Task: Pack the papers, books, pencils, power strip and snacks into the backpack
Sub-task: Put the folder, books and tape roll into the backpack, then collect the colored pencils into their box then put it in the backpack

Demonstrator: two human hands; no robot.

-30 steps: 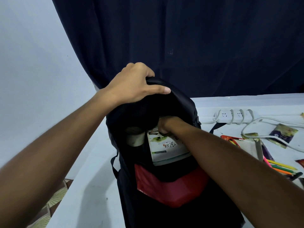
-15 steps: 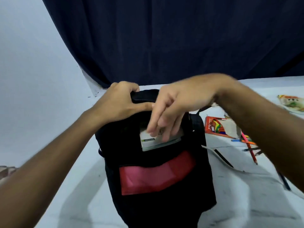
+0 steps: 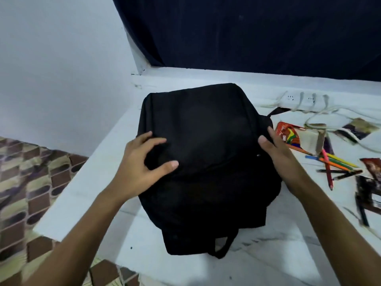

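The left hand (image 3: 142, 162) lay on the left side of the black backpack (image 3: 206, 162), its fingers spread and loosely bent with the tips on the fabric, gripping nothing. The right hand (image 3: 276, 145) was pressed flat against the bag's right edge, fingers fairly straight and thumb on top, also holding nothing. The backpack lay flat on the white table (image 3: 268, 254), its top handle nearest the camera; no opening showed, so what it held could not be told. Much clearly remained unpacked to its right. The white power strip (image 3: 299, 99) sat at the table's far edge with its cord trailing across the surface. An open box of coloured pencils (image 3: 288, 135) lay just beside the right hand, with loose pencils (image 3: 334, 164) scattered near it. Snack packets (image 3: 358, 126) lay further right, some blurred at the frame's edge. No papers or books were visible on the table. Judging by this, the task was perhaps partway done, with pencils, power strip and snacks left.
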